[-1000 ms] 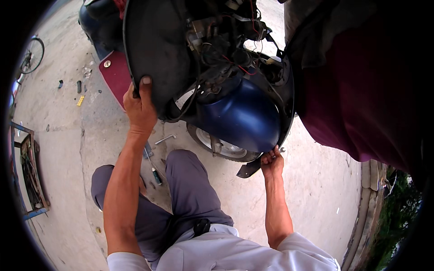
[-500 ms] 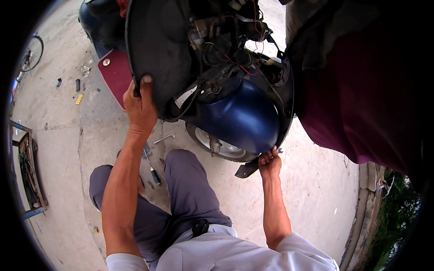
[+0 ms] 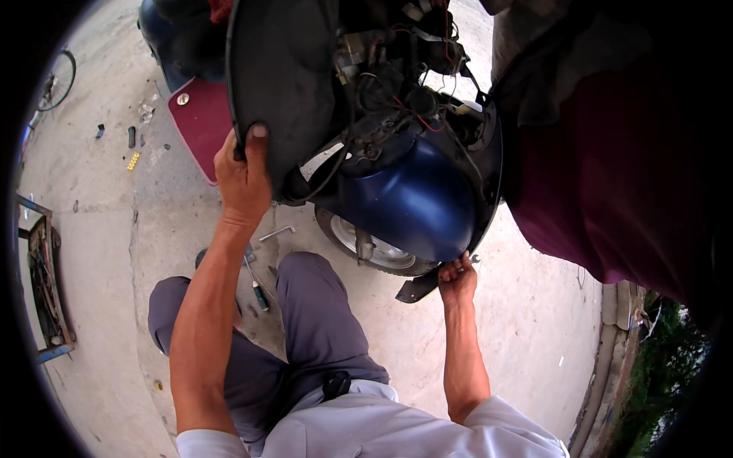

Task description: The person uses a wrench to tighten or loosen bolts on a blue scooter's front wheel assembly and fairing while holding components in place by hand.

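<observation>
My left hand point(image 3: 246, 179) grips the lower left edge of a large black panel point(image 3: 286, 84), its thumb on the near face and the fingers behind. The panel belongs to the opened front of a scooter, beside bare wiring point(image 3: 397, 95). Under that sits a glossy dark blue front fender point(image 3: 412, 202) over the front wheel point(image 3: 374, 248). At the fender's low tip my right hand point(image 3: 457, 282) is closed with curled fingers. The open jaw of a small metal wrench point(image 3: 475, 259) sticks out beside them; its rest is hidden. A black flap point(image 3: 418, 288) hangs just left of this hand.
A screwdriver point(image 3: 260, 295) and a metal socket wrench point(image 3: 276, 233) lie on the concrete by my knees. A maroon mat point(image 3: 202, 126) is behind the panel. Cloth in maroon point(image 3: 588, 183) hangs close on the right. A metal frame point(image 3: 47, 290) stands far left, near a bicycle wheel point(image 3: 58, 80).
The black panel and wiring sit slightly farther right in the picture, my left hand with them. Both hands keep their places on the scooter.
</observation>
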The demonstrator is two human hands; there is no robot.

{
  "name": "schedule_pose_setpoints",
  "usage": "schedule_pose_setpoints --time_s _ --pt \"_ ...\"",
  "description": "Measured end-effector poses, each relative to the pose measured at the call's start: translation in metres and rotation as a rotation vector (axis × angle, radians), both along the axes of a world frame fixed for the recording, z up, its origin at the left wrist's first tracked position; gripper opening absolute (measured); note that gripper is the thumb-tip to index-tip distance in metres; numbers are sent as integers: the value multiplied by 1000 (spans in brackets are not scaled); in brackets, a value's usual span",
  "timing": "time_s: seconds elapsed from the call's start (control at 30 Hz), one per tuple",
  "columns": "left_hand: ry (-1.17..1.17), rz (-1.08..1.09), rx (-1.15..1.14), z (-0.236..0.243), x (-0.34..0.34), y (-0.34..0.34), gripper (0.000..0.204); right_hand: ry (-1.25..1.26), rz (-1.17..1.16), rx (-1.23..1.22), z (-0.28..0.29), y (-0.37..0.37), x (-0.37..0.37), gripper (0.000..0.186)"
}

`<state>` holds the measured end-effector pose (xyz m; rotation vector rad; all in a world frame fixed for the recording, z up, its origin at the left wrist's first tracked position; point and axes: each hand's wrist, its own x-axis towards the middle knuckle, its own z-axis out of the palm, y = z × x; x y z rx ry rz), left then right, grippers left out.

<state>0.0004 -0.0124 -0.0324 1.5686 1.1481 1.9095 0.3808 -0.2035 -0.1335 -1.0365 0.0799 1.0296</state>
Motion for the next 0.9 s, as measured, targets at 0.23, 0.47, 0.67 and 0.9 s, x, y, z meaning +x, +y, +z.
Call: schedule_pose_setpoints --time_s 0.23,0.47,0.67,0.9 --pt "23 -5 -19 -1 -3 0 46 34 -19 16 -1 -2 1 28" --pt "-10 -18 14 4 1 -1 43 -2 10 14 0 -4 2 27" --pt "6 -22 -1 2 -2 -2 42 7 15 26 0 -2 2 26" --pt "19 -38 -13 2 -3 -2 42 -7 17 3 1 -5 2 25"
